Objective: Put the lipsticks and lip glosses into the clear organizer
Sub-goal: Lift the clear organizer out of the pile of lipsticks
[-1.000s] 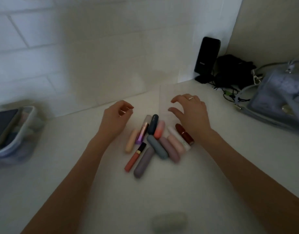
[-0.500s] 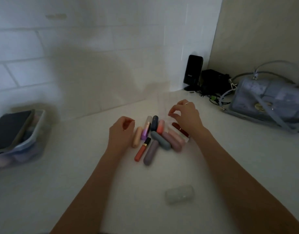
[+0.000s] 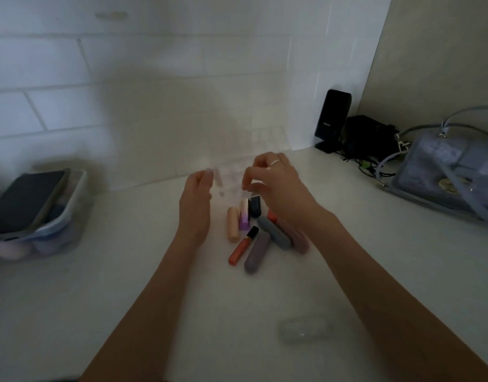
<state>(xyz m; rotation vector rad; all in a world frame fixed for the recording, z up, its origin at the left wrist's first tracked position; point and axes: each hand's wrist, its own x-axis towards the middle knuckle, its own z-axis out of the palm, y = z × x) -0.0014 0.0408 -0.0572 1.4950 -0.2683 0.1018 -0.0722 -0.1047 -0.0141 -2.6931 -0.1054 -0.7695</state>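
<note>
Setup step: both hands reach to the faint clear plastic organizer (image 3: pixel 231 177) at the counter's (image 3: pixel 127 299) back, beyond the pile of tubes. Left hand (image 3: pixel 196 205) touches its left edge, fingers fairly straight, grip apart. Right hand (image 3: pixel 275 183) has fingers curled at the right edge; whether they pinch it, cannot tell, too blurred. No tube is inside yet, I judge.

Next move likely needs the organizer steadied, then one tube picked and stood into a slot.

Tubes lie flat: orange lip gloss with black cap (image 3: pixel 242 246) and mauve matte lipstick (image 3: pixel 256 253) have long axes running near-to-far, tilted right; grey-blue lipstick (image 3: pixel 274 232) slants the other way.
</note>
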